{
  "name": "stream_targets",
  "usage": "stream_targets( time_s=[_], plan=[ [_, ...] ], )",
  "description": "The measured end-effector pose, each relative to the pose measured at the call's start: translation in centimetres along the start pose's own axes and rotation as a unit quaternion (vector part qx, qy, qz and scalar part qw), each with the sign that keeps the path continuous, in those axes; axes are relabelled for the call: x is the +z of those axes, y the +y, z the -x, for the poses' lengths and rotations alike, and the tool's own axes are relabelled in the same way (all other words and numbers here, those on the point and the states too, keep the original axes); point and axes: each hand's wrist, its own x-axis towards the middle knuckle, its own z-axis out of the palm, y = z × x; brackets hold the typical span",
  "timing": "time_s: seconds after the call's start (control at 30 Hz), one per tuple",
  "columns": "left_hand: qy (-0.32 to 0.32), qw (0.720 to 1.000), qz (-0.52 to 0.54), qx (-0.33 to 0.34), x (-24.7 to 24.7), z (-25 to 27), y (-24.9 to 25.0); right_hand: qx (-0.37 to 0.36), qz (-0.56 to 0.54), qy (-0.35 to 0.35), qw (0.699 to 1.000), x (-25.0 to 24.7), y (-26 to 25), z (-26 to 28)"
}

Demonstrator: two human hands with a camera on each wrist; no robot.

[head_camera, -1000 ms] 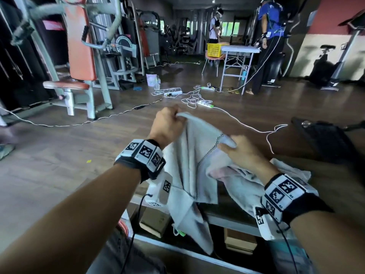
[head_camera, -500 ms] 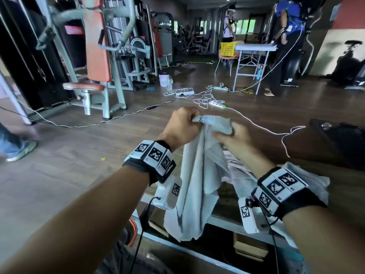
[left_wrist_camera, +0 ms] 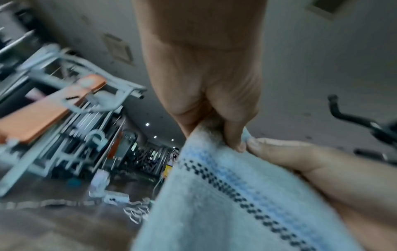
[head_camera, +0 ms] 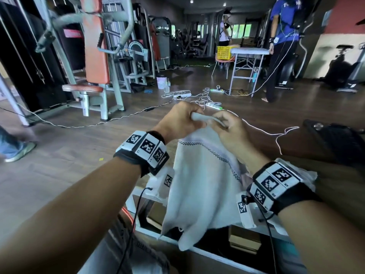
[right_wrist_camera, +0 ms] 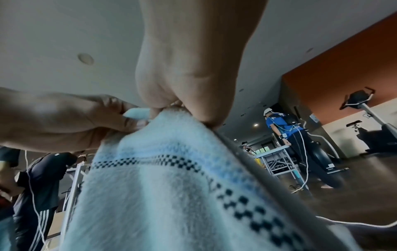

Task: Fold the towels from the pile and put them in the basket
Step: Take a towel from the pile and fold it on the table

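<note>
Fingers of the left hand are curled tight, pinching the top hem of the white towel; the right hand pinches the same hem just beside it, fingertips of the two hands nearly touching. Holding both pinches together at the top edge lets the towel hang free in front of the desk with its checkered border stripe draping downward, probably so a fold line can form under its own weight. More towels lie bunched on the desk behind the right wrist; no basket for this task is identifiable in view.
</note>
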Motion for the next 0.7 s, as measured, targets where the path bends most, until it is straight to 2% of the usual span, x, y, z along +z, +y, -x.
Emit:
stream_targets(
  time_s=[0.07,0.2,0.3,0.37,0.43,0.5,0.57,0.63,0.7],
  plan=[
    [-0.005,0.999,-0.046,0.003,-0.6,0.4,0.2,0.014,0.013,-0.031,0.999,-0.9,-0.1,1.2],
    [0.097,0.993,-0.059,-0.027,-2.0,0.9,0.6,0.072,0.156,-0.133,0.976,-3.5,0.8,3.8],
    [0.138,0.985,-0.086,-0.062,-4.2,1.1,-0.6,0.126,0.227,-0.168,0.951,-5.9,1.5,5.3],
    [0.133,0.982,-0.112,-0.079,-5.4,1.4,-1.9,0.153,0.214,-0.137,0.955,-7.1,2.0,5.5],
    [0.108,0.974,-0.173,-0.1,-6.3,1.8,-3.3,0.131,0.234,-0.079,0.96,-8.0,2.2,4.8],
    [0.071,0.958,-0.246,-0.13,-6.9,2.3,-4.6,0.101,0.288,-0.05,0.951,-8.3,1.9,3.7],
    [0.047,0.937,-0.309,-0.153,-7.2,2.3,-5.7,0.101,0.297,-0.043,0.948,-8.3,1.4,2.2],
    [0.046,0.931,-0.32,-0.169,-7.2,1.5,-5.9,0.142,0.296,-0.06,0.943,-8.1,0.9,0.5],
    [0.053,0.95,-0.241,-0.191,-7.1,-0.4,-5.3,0.224,0.265,-0.068,0.935,-7.7,0.1,-1.8]
  ],
)
